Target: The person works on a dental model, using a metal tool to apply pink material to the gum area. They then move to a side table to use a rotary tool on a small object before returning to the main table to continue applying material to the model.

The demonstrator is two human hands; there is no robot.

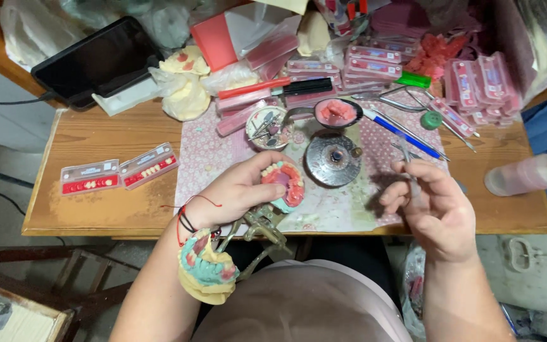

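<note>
My left hand (238, 190) holds a pink wax denture with a row of teeth (284, 182) mounted on a metal articulator frame (257, 229). The frame's other half, a green and cream plaster model (207, 269), hangs below my left wrist over my lap. My right hand (435, 206) is closed on a thin metal instrument (408, 166), its tip pointing up and away from the denture. A round metal burner (332, 159) sits on the patterned mat (210, 155) between my two hands.
Two cards of artificial teeth (119, 171) lie on the left of the wooden table (96, 209). A tablet (96, 60), plaster casts (185, 79), stacks of pink tooth boxes (375, 63), a small tool dish (267, 126), a bowl of pink wax (337, 113), pens and tweezers crowd the back. A bottle (527, 174) lies right.
</note>
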